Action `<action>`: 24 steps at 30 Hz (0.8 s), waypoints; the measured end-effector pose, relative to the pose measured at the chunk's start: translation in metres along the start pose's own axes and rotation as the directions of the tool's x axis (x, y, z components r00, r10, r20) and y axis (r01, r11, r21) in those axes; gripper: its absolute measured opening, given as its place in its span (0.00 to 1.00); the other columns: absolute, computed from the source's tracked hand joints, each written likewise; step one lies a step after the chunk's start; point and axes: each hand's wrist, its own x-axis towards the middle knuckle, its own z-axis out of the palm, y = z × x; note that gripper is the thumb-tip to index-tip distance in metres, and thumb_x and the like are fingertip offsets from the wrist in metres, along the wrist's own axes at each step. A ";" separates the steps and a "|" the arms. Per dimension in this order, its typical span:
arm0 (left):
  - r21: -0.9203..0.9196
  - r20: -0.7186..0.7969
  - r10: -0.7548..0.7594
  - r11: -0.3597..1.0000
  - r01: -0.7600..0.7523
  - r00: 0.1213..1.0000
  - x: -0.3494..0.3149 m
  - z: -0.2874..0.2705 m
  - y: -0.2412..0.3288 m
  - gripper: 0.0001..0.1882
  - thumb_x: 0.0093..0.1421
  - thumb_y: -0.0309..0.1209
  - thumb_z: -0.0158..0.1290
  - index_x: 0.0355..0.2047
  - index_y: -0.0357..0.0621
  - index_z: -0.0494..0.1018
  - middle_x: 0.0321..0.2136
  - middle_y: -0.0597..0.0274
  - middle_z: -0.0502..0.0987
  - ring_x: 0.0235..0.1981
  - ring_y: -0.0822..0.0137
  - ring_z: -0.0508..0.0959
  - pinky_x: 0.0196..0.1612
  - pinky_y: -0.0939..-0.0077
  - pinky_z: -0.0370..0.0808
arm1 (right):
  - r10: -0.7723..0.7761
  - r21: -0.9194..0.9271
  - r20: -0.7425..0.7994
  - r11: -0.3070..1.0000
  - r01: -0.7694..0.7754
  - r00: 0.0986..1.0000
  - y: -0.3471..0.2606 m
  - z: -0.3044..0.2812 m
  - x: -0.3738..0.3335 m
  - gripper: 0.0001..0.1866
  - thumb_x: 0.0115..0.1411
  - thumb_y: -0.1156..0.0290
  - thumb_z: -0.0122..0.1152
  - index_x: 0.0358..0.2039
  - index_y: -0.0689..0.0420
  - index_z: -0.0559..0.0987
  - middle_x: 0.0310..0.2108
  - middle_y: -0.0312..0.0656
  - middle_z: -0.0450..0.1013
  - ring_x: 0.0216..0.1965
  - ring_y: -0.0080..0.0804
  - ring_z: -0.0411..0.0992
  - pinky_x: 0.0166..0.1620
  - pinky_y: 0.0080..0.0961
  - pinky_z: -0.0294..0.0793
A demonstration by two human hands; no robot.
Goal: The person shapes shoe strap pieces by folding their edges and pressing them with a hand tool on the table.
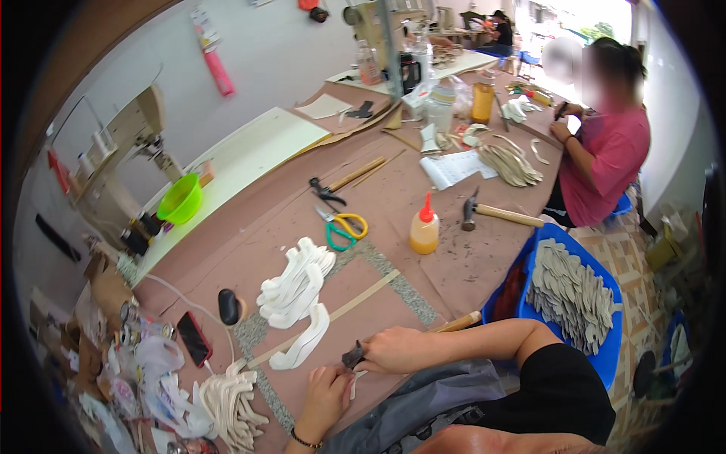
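At the table's near edge, my right hand (401, 349) is closed round a hammer (457, 321), gripping it close to its dark head; the wooden handle sticks out past my forearm. My left hand (325, 397) meets it there, fingers pinched on a pale strip (353, 387) just below the hammer head. Much of that strip is hidden by my fingers. Just beyond my hands lies a single curved white strip (304, 339), beside a pile of white curved strips (295, 281). To the left, a bundle of cream strips (231, 408) hangs together near a phone (194, 339).
Scissors (340, 227), a glue bottle (425, 231) with a red tip and another hammer (499, 215) lie farther up the table. A blue crate (616, 303) of grey strips stands at right. Plastic bags (162, 386) crowd the left. A co-worker in pink (616, 159) sits far right.
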 end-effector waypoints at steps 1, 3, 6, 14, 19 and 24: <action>-0.014 -0.004 0.012 1.000 -0.012 1.000 -0.001 0.001 -0.001 0.10 0.53 0.23 0.63 0.37 0.42 0.80 0.37 0.60 0.76 0.40 0.54 0.76 0.46 0.59 0.70 | -0.010 0.009 -0.049 1.000 0.011 0.999 0.001 0.000 0.000 0.19 0.69 0.53 0.57 0.42 0.59 0.78 0.34 0.52 0.79 0.35 0.56 0.80 0.39 0.46 0.81; -0.030 0.013 -0.009 1.000 0.009 1.000 -0.002 0.001 0.000 0.09 0.54 0.23 0.63 0.37 0.43 0.80 0.37 0.61 0.76 0.41 0.55 0.76 0.47 0.60 0.71 | -0.043 0.022 -0.085 0.999 0.045 0.995 0.000 -0.002 0.000 0.19 0.69 0.53 0.57 0.43 0.58 0.79 0.34 0.52 0.79 0.35 0.56 0.80 0.38 0.46 0.81; -0.037 -0.021 -0.021 0.999 0.020 1.000 -0.002 0.001 0.003 0.09 0.54 0.24 0.63 0.36 0.42 0.79 0.37 0.60 0.76 0.41 0.54 0.76 0.47 0.60 0.71 | -0.023 0.019 -0.083 1.000 0.024 0.996 -0.003 -0.009 0.000 0.18 0.69 0.53 0.57 0.45 0.56 0.79 0.34 0.52 0.79 0.35 0.56 0.80 0.38 0.46 0.81; 0.003 -0.023 0.030 1.000 -0.030 0.999 -0.003 -0.001 0.007 0.09 0.54 0.24 0.63 0.37 0.41 0.79 0.35 0.57 0.74 0.38 0.53 0.74 0.44 0.58 0.70 | 0.011 -0.027 0.016 1.000 -0.011 1.000 -0.013 -0.014 0.001 0.20 0.68 0.54 0.57 0.45 0.61 0.77 0.36 0.52 0.80 0.37 0.57 0.80 0.40 0.48 0.81; 0.027 -0.015 0.085 0.996 -0.084 0.996 -0.001 -0.002 0.010 0.09 0.56 0.25 0.62 0.38 0.40 0.79 0.37 0.57 0.76 0.39 0.53 0.75 0.44 0.57 0.70 | 0.029 -0.039 0.004 0.999 -0.029 1.000 -0.011 -0.008 0.005 0.20 0.68 0.54 0.58 0.46 0.60 0.77 0.35 0.51 0.80 0.37 0.56 0.80 0.40 0.47 0.81; 0.071 -0.019 0.020 0.997 -0.018 1.000 -0.002 -0.006 0.019 0.06 0.59 0.27 0.59 0.36 0.39 0.76 0.34 0.47 0.74 0.37 0.43 0.74 0.39 0.48 0.71 | 0.045 0.029 0.012 0.999 -0.045 0.999 -0.016 -0.009 0.002 0.19 0.67 0.57 0.60 0.47 0.60 0.79 0.35 0.54 0.81 0.39 0.57 0.80 0.42 0.48 0.80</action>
